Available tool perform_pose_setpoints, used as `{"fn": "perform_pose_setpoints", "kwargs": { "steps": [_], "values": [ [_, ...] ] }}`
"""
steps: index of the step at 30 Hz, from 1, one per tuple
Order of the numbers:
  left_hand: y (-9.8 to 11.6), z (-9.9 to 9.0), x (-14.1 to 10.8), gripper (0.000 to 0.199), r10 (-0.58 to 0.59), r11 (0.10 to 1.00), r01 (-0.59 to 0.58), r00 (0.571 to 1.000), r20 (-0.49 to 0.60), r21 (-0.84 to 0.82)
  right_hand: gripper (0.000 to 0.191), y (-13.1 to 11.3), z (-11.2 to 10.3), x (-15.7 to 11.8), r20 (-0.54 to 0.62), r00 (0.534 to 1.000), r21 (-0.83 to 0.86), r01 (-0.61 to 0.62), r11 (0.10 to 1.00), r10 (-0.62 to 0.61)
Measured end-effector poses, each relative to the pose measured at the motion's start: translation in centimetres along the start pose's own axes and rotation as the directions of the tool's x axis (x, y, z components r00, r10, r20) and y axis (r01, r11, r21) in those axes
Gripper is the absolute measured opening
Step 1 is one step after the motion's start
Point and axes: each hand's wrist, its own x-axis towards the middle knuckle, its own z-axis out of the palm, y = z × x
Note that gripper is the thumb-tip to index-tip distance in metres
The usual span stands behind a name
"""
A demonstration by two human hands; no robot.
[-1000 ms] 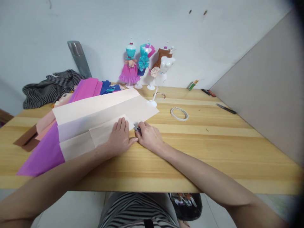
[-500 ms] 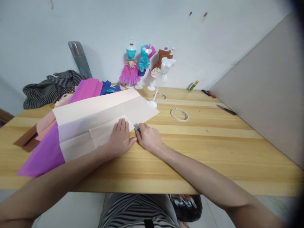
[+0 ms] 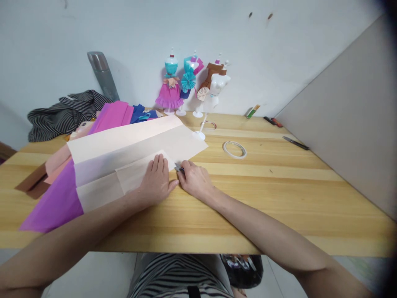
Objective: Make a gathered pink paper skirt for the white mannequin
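Note:
A pale cream paper sheet (image 3: 124, 142) with fold lines lies slantwise on the table, its near part folded over. My left hand (image 3: 156, 180) rests flat on the folded part, fingers together and stretched, thumb out to the side. Just right of it, my right hand (image 3: 194, 178) is closed around a small dark tool (image 3: 179, 167). The metal tip of this tool touches the paper's right corner; most of it is hidden by my fingers, so its kind is unclear. Purple paper (image 3: 54, 203) sticks out under the cream sheet at the left.
Small dressed mannequins (image 3: 170, 89) stand against the wall, with a bare white one (image 3: 219, 85) before them. A tape roll (image 3: 235, 150), a black-handled knife (image 3: 296, 142) and a green glue stick (image 3: 253, 111) lie to the right. A grey bottle (image 3: 104, 76) and striped cloth (image 3: 66, 114) are back left.
The view has shifted very slightly. A little more of the dark tool shows at my right hand's fingertips; my left hand stays in place on the paper.

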Motion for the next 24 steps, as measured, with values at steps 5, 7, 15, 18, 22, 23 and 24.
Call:
{"fn": "perform_pose_setpoints", "kwargs": {
  "steps": [5, 7, 15, 18, 22, 23, 24],
  "values": [
    [-0.03, -0.07, 0.03, 0.077, -0.004, 1.000, 0.005, 1.000, 0.017, -0.015, 0.023, 0.33, 0.25, 0.08, -0.031, 0.999, 0.016, 0.029, 0.999, -0.029],
    [-0.08, 0.05, 0.01, 0.077, -0.002, 1.000, 0.002, 1.000, 0.001, -0.018, 0.022, 0.44, 0.30, 0.13, -0.035, 0.999, 0.017, 0.041, 0.999, -0.040],
    [-0.20, 0.16, 0.03, 0.076, 0.003, 1.000, -0.003, 1.000, -0.005, -0.009, 0.020, 0.70, 0.52, 0.08, -0.074, 0.995, 0.024, 0.073, 0.997, -0.071],
    [-0.13, 0.05, 0.05, 0.076, 0.001, 1.000, -0.001, 1.000, 0.007, -0.005, 0.020, 0.82, 0.60, 0.09, -0.086, 0.994, 0.030, 0.072, 0.997, -0.069],
    [-0.05, 0.19, 0.01, 0.076, 0.002, 1.000, -0.002, 1.000, -0.011, 0.006, 0.019, 0.96, 0.57, 0.17, -0.084, 0.994, 0.036, 0.078, 0.996, -0.075],
    [-0.04, 0.25, 0.01, 0.076, 0.000, 1.000, 0.000, 1.000, -0.015, 0.003, 0.019, 0.98, 0.54, 0.19, -0.084, 0.993, 0.035, 0.080, 0.996, -0.077],
    [-0.04, 0.28, 0.01, 0.076, -0.003, 1.000, 0.003, 1.000, -0.017, -0.001, 0.019, 0.99, 0.51, 0.21, -0.084, 0.993, 0.036, 0.083, 0.996, -0.080]
  ]
}}
